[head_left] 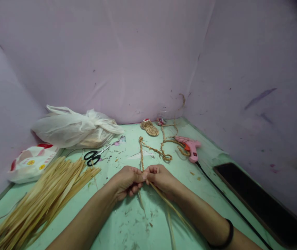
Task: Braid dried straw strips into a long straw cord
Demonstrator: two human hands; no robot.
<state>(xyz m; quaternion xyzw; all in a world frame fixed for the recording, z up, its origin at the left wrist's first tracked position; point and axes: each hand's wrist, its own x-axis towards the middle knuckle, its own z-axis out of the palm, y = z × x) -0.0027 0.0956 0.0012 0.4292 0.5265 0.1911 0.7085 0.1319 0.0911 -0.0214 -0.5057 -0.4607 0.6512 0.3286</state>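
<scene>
Pinching at one small spot, the left hand and the right hand meet thumb to thumb over the worktop, both closed on the near end of a braided cord. From where I stand, the cord runs straight away from the fingers, bends sharply, then wanders right in loose curves towards the pink glue gun. Unworked strands trail back from the grip, the clearest passing from under the right hand and along the inside of that forearm, with a thinner tail hanging below the left. I take the step to be plaiting: the finished length lies beyond the hands, the loose fibre on the near side. Exactly how the strands cross is hidden by the fingertips, so I can't tell which one lies uppermost. The next move, I'd judge, calls for one hand to hold the crossing firm while the other brings a strand over and draws it snug; a slack pinch could let the weave open. More fibre strips lie in a heap to the left, their far ends near the black-handled scissors, within easy reach should a strand run short.
</scene>
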